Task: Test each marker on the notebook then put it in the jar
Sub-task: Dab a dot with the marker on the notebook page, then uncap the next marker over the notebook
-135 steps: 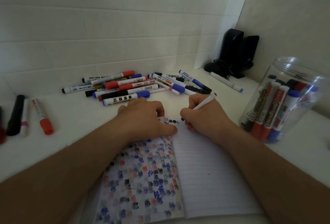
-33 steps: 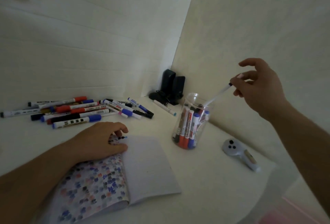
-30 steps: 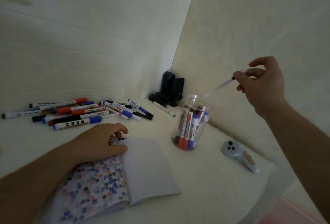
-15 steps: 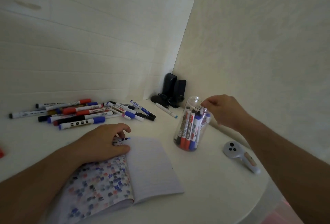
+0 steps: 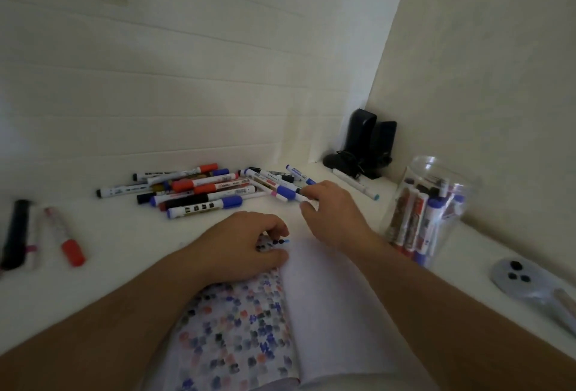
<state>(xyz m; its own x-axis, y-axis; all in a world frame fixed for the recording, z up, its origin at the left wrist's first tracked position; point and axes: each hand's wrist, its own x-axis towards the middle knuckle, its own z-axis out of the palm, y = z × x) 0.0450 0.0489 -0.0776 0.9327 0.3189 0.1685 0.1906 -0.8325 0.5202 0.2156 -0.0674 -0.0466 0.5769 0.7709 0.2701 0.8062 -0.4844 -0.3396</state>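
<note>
From the head view, my left hand (image 5: 240, 242) lies curled on the open notebook (image 5: 327, 306), holding the dotted page flat. My right hand (image 5: 335, 213) reaches just past the notebook to the pile of markers (image 5: 199, 191); its fingertips (image 5: 307, 193) touch a blue-capped marker (image 5: 282, 191), the grip narrow but not yet closed round it. The jar (image 5: 430, 206) stands right of that hand on the tabletop (image 5: 131, 253), with markers in it.
</note>
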